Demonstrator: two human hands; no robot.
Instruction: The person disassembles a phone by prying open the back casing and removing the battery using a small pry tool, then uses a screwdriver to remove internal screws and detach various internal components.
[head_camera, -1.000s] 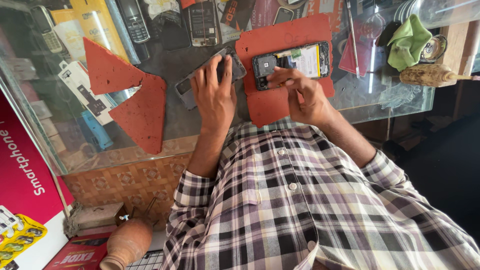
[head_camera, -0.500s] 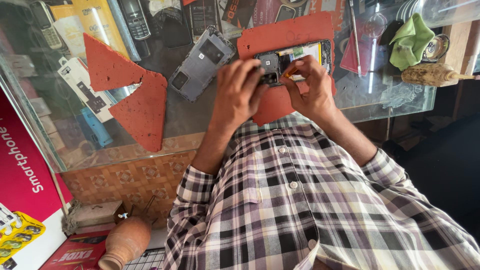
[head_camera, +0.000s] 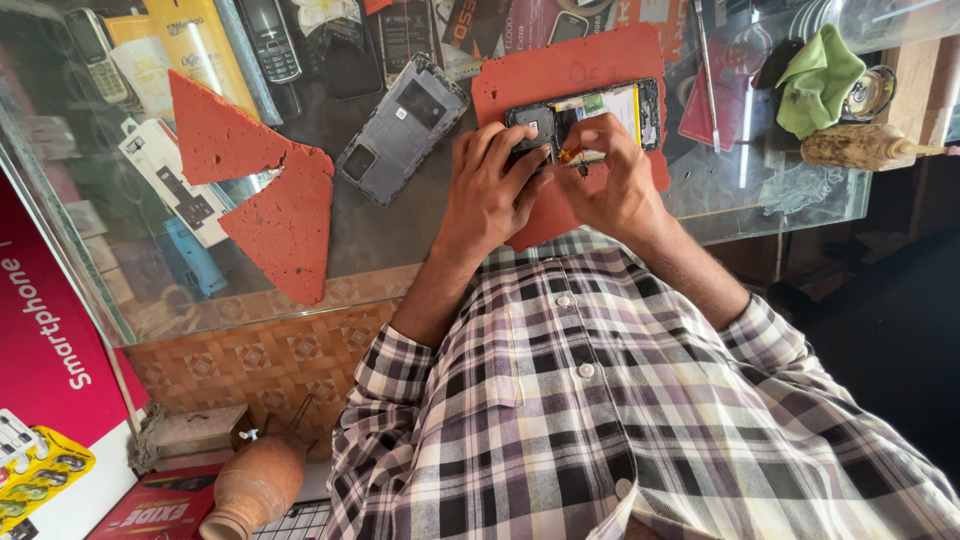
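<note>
An opened smartphone (head_camera: 600, 110) with its insides showing lies on a red rubber mat (head_camera: 570, 70) on the glass counter. My left hand (head_camera: 490, 190) rests on the phone's left end and steadies it. My right hand (head_camera: 610, 175) pinches a small orange-tipped tool over the middle of the phone. The phone's grey back cover (head_camera: 400, 130) lies apart on the glass, to the left of the mat.
Two torn red mat pieces (head_camera: 270, 190) lie on the left of the glass counter (head_camera: 760, 200). A green cloth (head_camera: 815, 85), a wooden-handled tool (head_camera: 860, 148) and tweezers (head_camera: 705, 70) sit at the right. Old phones and boxes show under the glass. A clay pot (head_camera: 255, 485) stands on the floor.
My left hand put the grey back cover down on the glass and came over to the opened phone. Both hands have closed in on the phone.
</note>
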